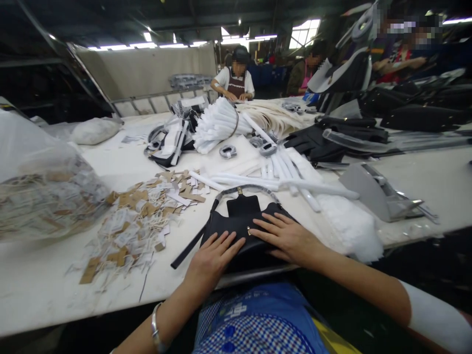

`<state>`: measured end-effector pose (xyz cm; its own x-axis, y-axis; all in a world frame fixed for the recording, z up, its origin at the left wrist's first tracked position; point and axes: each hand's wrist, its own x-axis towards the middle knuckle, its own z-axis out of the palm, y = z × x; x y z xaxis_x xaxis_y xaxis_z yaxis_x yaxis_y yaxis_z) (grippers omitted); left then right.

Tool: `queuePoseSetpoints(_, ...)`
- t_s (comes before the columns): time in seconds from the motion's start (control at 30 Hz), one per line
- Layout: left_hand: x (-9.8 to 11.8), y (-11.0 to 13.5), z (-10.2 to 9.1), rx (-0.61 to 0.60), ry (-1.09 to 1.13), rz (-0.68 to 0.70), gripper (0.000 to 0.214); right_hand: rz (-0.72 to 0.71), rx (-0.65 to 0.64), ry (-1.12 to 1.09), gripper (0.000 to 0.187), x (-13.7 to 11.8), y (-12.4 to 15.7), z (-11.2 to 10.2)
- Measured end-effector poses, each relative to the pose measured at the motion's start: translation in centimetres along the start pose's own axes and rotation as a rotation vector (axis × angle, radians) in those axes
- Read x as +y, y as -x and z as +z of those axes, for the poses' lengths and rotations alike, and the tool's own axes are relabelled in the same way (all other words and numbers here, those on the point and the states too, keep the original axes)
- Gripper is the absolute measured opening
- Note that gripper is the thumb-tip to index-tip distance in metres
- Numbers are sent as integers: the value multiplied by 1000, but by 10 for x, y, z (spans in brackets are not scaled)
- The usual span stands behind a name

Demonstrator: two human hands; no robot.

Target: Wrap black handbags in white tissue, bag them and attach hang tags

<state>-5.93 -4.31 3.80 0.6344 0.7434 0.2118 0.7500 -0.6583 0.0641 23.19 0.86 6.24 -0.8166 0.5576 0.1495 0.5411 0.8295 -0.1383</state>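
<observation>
A black handbag (pixel 236 223) lies at the table's front edge, right before me. Its handle (pixel 254 188) is wrapped in clear plastic, and a dark strap (pixel 189 247) trails off to the left. My left hand (pixel 214 255) rests flat on the bag's lower left part, fingers stretched out. On the right side of the bag my right hand (pixel 285 236) lies with spread fingers, close to a small gold clasp (pixel 249 230). Neither hand grips anything. The bag's flap (pixel 243 206) points away from me.
Paper tags with strings (pixel 136 216) are heaped left of the bag, beside a clear sack of tags (pixel 51 196). White padded tubes (pixel 221 125) and white stuffing (pixel 346 221) lie behind and right. A grey bag piece (pixel 379 191) stands farther right. A co-worker (pixel 236 76) works across the table.
</observation>
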Motion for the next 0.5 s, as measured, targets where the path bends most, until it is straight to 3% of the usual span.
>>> queuePoseSetpoints(0.1,-10,4,17,17,-14,47,57,-7,2,22,73,6,4,22)
queuePoseSetpoints(0.17,-13,2,18,6,1,32,58,-11,1,-15,73,10,8,28)
queuePoseSetpoints(0.33,-8,-20,-20,-145,53,-65,63,25,-40,-130,84,18,6,4)
queuePoseSetpoints(0.4,-8,-31,-33,-202,43,-9,77,8,-63,-109,84,18,1,-5)
queuePoseSetpoints(0.5,-14,-36,-30,-250,59,163,71,-64,-58,-94,71,17,1,4)
